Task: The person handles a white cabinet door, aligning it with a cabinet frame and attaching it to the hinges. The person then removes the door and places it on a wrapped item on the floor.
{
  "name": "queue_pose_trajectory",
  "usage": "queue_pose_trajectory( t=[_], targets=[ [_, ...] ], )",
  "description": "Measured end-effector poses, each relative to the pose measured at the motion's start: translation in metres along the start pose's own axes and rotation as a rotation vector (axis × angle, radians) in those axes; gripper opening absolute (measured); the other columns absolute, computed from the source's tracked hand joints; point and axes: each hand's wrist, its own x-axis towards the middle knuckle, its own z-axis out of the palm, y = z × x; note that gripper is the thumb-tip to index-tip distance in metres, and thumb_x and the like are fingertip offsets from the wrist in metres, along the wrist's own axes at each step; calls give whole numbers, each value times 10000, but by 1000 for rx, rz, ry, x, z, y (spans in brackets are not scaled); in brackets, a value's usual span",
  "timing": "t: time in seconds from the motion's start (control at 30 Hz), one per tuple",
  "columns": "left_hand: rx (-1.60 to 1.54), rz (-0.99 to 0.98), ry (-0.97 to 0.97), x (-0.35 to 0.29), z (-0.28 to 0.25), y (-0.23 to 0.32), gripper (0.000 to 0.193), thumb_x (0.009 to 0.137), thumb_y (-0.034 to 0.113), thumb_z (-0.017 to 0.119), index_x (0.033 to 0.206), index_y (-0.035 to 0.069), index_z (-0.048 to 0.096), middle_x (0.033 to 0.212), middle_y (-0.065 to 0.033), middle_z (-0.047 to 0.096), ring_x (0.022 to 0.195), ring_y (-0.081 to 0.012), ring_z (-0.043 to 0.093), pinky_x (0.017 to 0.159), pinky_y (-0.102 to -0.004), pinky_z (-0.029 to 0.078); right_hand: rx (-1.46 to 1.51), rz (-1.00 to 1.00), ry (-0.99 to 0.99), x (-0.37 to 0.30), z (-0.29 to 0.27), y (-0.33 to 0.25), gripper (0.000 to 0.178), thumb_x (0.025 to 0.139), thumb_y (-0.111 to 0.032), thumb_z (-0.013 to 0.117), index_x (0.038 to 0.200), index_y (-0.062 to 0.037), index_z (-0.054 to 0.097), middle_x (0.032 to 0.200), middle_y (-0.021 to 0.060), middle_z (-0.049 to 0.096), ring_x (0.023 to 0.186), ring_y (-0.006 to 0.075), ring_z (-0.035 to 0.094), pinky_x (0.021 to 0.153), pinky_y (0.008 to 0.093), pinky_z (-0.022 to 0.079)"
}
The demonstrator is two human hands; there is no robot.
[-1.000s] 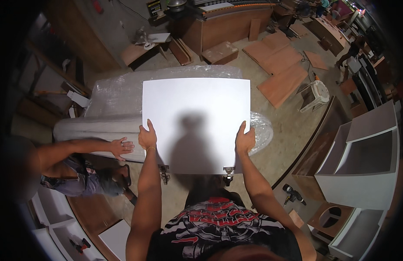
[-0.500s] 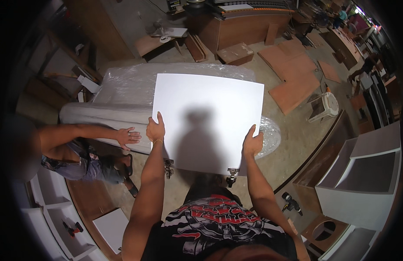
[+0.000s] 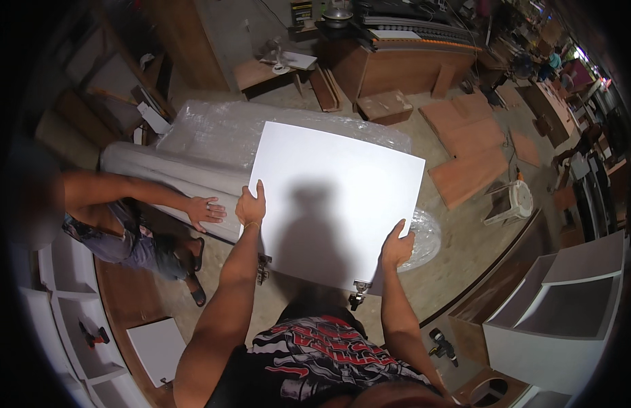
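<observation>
A white cabinet door (image 3: 383, 183) is held out flat in front of me, with a head-and-shoulders shadow across its face. My left hand (image 3: 253, 205) grips its left edge, thumb on top and fingers underneath. On the opposite edge, my right hand (image 3: 397, 248) has the same kind of hold. Two metal hinges stick out along the near edge, a left hinge (image 3: 263, 270) beside my forearm and a right hinge (image 3: 359, 294). Beyond and below the door lies a long bulky piece wrapped in clear plastic (image 3: 213, 136).
At left a co-worker's hand (image 3: 205, 212) rests flat on the wrapped piece. A power drill (image 3: 442, 347) lies near my right arm. Farther right are a white stool (image 3: 511, 202) and brown plywood sheets (image 3: 465, 170). White cabinet carcasses (image 3: 533, 353) flank me; another white panel (image 3: 157, 350) lies lower left.
The whole view has turned slightly, so the door and the room appear tilted, right side lower. Both hands keep their hold on the door. The co-worker's hand stays on the wrapped piece.
</observation>
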Motion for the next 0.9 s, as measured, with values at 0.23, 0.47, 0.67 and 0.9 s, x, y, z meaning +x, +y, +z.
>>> queue_pose_trajectory(
  t=[0.23,0.47,0.67,0.9],
  targets=[
    [0,2,-24,0,-1,1,695,955,656,403,1033,-6,599,920,-268,698,890,-445,679,799,-541,515,-39,-4,28,3,5,7,724,950,-622,466,1158,54,621,1108,261,677,1008,450,652,887,527,495],
    [-19,-16,-49,-2,-10,4,683,951,654,420,1011,-4,596,902,-264,699,876,-437,684,792,-532,517,-78,-18,25,3,9,11,746,955,-622,458,1184,71,612,1125,276,672,1025,458,649,892,529,496],
    [0,-14,-31,-2,-9,3,670,952,656,419,1001,13,600,891,-257,701,857,-429,688,777,-517,525,-44,-12,8,2,8,9,746,956,-626,450,1170,67,622,1122,284,669,1016,459,650,887,532,498],
    [-2,-21,-45,-1,-9,2,642,957,633,437,992,13,599,879,-248,703,861,-422,691,786,-507,530,-57,-19,3,-3,1,1,769,958,-645,426,1162,75,601,1117,288,665,1004,465,648,867,541,502]
  ],
)
